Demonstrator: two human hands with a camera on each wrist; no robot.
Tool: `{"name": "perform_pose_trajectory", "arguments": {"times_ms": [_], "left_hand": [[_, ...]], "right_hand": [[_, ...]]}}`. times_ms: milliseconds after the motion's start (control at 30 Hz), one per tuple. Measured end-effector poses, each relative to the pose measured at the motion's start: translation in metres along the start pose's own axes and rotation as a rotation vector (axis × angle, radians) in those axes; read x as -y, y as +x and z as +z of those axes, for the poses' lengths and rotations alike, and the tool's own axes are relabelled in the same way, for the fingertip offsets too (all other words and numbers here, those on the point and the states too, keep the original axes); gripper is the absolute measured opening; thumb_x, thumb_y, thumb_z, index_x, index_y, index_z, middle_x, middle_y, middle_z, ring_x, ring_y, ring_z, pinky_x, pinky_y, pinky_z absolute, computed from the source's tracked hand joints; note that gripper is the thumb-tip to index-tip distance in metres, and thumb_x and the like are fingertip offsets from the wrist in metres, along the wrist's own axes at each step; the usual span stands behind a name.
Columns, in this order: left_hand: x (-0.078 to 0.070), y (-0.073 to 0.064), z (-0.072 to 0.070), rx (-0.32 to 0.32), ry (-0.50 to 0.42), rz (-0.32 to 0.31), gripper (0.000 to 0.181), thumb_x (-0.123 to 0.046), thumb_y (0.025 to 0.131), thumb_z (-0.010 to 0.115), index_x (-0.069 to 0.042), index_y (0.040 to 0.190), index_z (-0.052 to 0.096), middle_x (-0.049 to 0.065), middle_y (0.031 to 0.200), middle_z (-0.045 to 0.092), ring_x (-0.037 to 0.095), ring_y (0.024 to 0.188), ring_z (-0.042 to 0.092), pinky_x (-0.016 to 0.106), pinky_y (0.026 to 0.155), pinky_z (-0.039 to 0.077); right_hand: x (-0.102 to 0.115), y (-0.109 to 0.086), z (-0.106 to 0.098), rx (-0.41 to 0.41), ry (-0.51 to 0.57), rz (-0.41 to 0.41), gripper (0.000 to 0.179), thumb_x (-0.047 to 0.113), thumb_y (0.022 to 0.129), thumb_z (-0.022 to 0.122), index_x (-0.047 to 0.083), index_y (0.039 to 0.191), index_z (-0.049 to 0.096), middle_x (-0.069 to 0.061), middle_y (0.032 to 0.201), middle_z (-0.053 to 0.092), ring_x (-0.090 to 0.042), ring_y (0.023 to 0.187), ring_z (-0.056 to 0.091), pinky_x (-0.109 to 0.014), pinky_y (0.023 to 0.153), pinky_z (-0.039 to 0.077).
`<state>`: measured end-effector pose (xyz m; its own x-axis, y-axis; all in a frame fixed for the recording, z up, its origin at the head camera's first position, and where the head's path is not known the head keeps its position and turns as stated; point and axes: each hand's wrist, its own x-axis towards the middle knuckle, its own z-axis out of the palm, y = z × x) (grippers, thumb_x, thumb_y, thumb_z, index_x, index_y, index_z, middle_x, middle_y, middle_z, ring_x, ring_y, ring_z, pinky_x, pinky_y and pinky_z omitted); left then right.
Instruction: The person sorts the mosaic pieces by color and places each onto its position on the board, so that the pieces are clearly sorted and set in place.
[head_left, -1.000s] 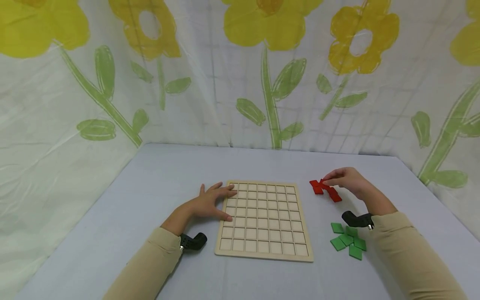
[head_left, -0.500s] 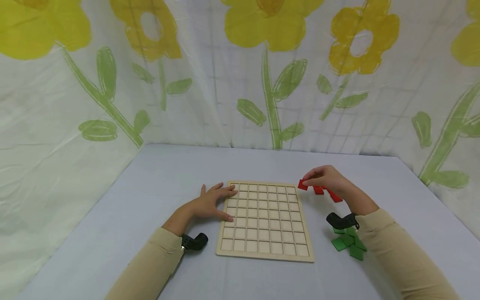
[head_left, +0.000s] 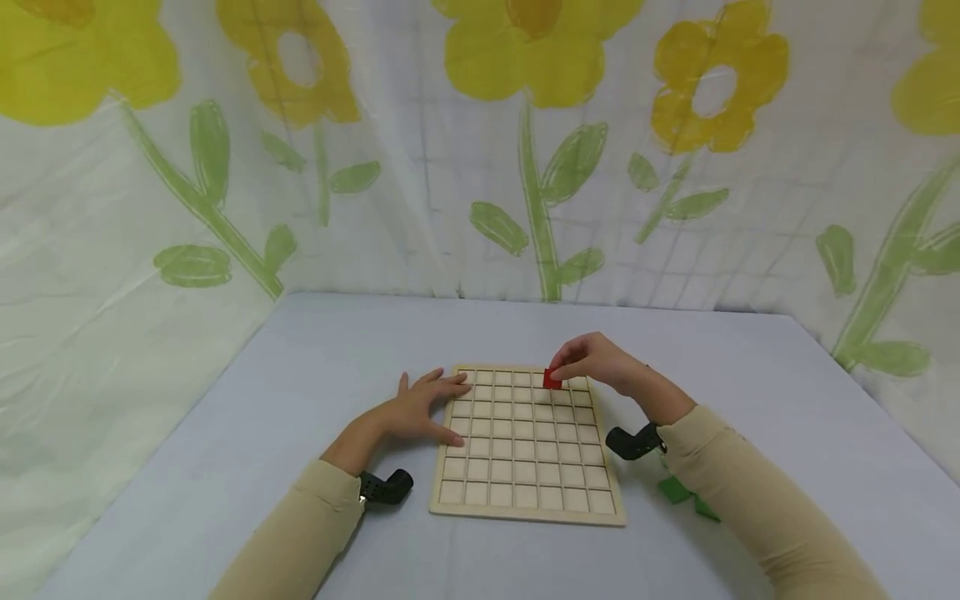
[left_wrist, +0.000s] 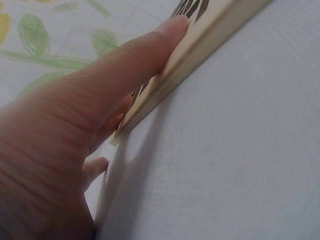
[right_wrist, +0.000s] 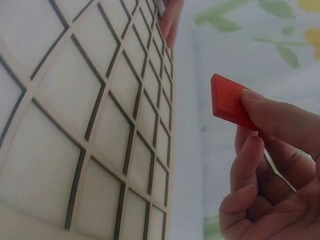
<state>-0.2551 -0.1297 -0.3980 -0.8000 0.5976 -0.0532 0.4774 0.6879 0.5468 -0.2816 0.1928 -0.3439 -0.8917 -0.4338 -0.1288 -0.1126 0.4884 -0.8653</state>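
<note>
A light wooden grid board [head_left: 523, 427] with square recesses lies on the table. On its left edge rests my left hand [head_left: 416, 408], fingers spread. In the left wrist view, the thumb [left_wrist: 135, 60] lies on the board's rim [left_wrist: 167, 82]. My right hand [head_left: 600, 364] pinches a red square tile [head_left: 552, 379] over the board's far edge, right of its middle. The right wrist view shows this tile [right_wrist: 232, 102] tilted between thumb and fingers, apart from the grid. The other fingers curl below it.
Green square tiles [head_left: 674, 490] lie right of the board, partly hidden by the right forearm [head_left: 750, 492]. That arm also blocks the spot of the loose red tiles. A flower-patterned curtain [head_left: 405, 183] hangs behind the table's far edge.
My right hand has lifted a red tile from the red pile and carried it left, over the board's far edge. The left hand has stayed on the board.
</note>
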Motion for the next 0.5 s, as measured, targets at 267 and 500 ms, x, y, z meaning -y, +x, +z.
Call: {"name": "perform_pose_trajectory", "arguments": {"times_ms": [267, 500], "left_hand": [[0.002, 0.000, 0.001, -0.003, -0.003, -0.021, 0.083, -0.049, 0.070, 0.077, -0.020, 0.140, 0.043, -0.002, 0.154, 0.027, 0.032, 0.145, 0.007, 0.067, 0.105, -0.016], [0.001, 0.001, 0.000, 0.001, 0.002, -0.031, 0.083, -0.051, 0.070, 0.076, -0.020, 0.140, 0.043, -0.004, 0.154, 0.026, 0.032, 0.145, 0.007, 0.067, 0.105, -0.015]], "right_hand": [[0.011, 0.019, 0.026, 0.066, 0.049, -0.024, 0.015, 0.013, 0.082, 0.071, 0.002, 0.092, 0.068, 0.002, 0.079, 0.068, -0.016, 0.083, 0.061, -0.046, 0.090, 0.048], [0.023, 0.033, 0.050, 0.074, 0.042, -0.021, 0.015, 0.012, 0.081, 0.071, 0.002, 0.092, 0.069, 0.001, 0.080, 0.069, -0.015, 0.082, 0.062, -0.043, 0.089, 0.050]]}}
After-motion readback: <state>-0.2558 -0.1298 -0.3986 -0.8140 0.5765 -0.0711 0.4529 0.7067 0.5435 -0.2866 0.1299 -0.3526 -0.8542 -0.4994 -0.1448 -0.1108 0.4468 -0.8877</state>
